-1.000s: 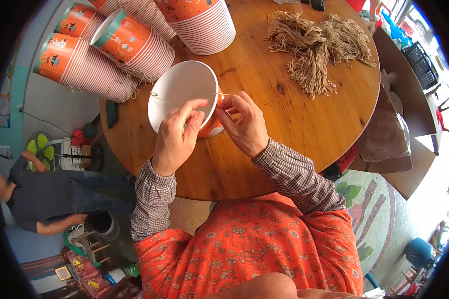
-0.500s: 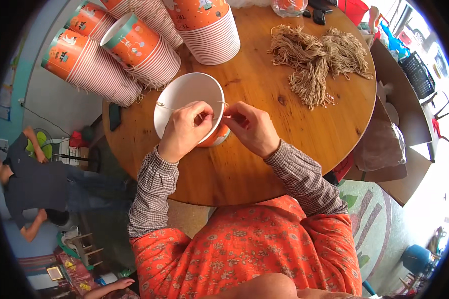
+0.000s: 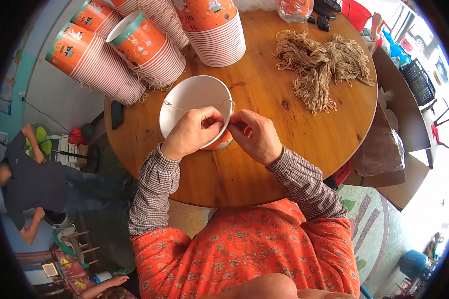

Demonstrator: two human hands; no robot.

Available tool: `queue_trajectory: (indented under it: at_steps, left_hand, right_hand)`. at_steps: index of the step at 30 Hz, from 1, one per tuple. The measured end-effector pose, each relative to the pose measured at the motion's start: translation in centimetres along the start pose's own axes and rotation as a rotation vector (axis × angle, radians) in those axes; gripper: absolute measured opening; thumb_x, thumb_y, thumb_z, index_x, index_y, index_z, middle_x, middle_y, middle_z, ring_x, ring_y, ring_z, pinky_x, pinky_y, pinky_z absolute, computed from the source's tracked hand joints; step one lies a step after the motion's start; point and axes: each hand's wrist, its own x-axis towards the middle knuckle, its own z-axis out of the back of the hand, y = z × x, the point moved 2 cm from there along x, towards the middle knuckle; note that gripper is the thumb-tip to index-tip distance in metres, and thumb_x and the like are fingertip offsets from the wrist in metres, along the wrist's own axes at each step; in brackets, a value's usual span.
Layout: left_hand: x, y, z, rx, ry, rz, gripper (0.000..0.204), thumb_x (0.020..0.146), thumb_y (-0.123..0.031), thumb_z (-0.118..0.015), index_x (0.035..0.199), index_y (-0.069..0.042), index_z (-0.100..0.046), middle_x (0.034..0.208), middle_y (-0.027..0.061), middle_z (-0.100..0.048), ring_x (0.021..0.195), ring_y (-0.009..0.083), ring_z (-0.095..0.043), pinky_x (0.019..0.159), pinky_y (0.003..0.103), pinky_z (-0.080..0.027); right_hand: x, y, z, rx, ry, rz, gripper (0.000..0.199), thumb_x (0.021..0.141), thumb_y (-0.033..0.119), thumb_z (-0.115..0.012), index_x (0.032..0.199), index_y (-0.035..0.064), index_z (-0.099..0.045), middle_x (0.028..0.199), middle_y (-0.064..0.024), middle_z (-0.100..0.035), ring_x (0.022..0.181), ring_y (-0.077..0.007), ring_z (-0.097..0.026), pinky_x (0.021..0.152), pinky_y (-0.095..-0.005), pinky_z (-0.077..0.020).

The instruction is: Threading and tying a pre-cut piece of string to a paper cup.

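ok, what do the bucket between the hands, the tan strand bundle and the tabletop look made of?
Bucket: probably coated paperboard; thin wall, smooth white inside, printed orange outside. Plastic not ruled out.
Strand bundle: twisted fibre cord, matte; cotton, jute or synthetic unclear.
Tabletop: wood, likely varnished; grain, dark knots, soft sheen.

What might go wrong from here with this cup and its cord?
The thin cord could slip; it runs toward the left hand, whose grip is partly hidden.

The cup might tip if pushed: neither that hand nor the right hand wraps around it.

A bump might disturb the cup stacks close behind.
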Motion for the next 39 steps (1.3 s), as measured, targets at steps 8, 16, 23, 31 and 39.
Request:
queue_trajectory:
  at_steps: [8,16,23,31,39]
  left_hand:
    - [-0.3,0.1,0.8,-0.173,-0.058,0.1,0.008,0.089,-0.005,-0.053,0.087,0.002,-0.056,0.075,0.0025,-0.06,0.07,0.0087,-0.059,0.065,0.024,-0.049]
    - [-0.9,-1.4,1.0,-0.206,-0.147,-0.108,0.004,0.089,-0.003,-0.056,0.091,0.0,-0.057,0.089,0.0008,-0.056,0.082,0.008,-0.055,0.076,0.022,-0.046]
    - [-1.6,-2.2,-0.4,-0.456,-0.196,-0.037,0.025,0.091,-0.002,-0.057,0.115,0.004,-0.054,0.108,0.0083,-0.061,0.099,0.0104,-0.059,0.085,0.025,-0.049]
    - [-1.0,-1.3,-1.1,-0.418,-0.192,0.005,0.017,0.089,-0.005,-0.063,0.104,0.002,-0.058,0.091,0.0048,-0.066,0.084,0.0087,-0.062,0.076,0.022,-0.051]
    - [-1.1,-0.3,-0.2,-0.439,-0.17,0.099,0.013,0.089,-0.008,-0.065,0.097,0.001,-0.061,0.088,0.0025,-0.065,0.081,0.0072,-0.061,0.071,0.021,-0.05]
  right_hand:
    - [-0.2,0.5,0.3,0.067,-0.001,-0.091,0.013,0.084,0.008,-0.067,0.095,0.0015,-0.063,0.079,-0.006,-0.066,0.063,-0.011,-0.06,0.059,-0.0249,-0.0497]
    - [1.5,2.5,1.1,0.008,0.067,-0.018,0.015,0.084,0.01,-0.066,0.095,0.0013,-0.061,0.077,-0.0095,-0.064,0.064,-0.0177,-0.062,0.059,-0.0302,-0.0506]
    - [2.0,2.0,0.3,0.274,-0.002,-0.068,0.012,0.088,0.01,-0.062,0.096,0.0017,-0.058,0.066,-0.0084,-0.062,0.057,-0.0121,-0.061,0.054,-0.0268,-0.0489]
    - [1.7,3.1,1.8,0.324,0.13,-0.194,0.015,0.089,0.009,-0.061,0.101,0.0027,-0.056,0.067,-0.0084,-0.062,0.058,-0.0137,-0.062,0.054,-0.0271,-0.0498]
    - [1.9,3.8,5.2,-0.287,0.149,0.275,0.017,0.088,0.008,-0.059,0.104,0.0058,-0.056,0.083,-0.0103,-0.06,0.071,-0.028,-0.062,0.06,-0.0365,-0.0517]
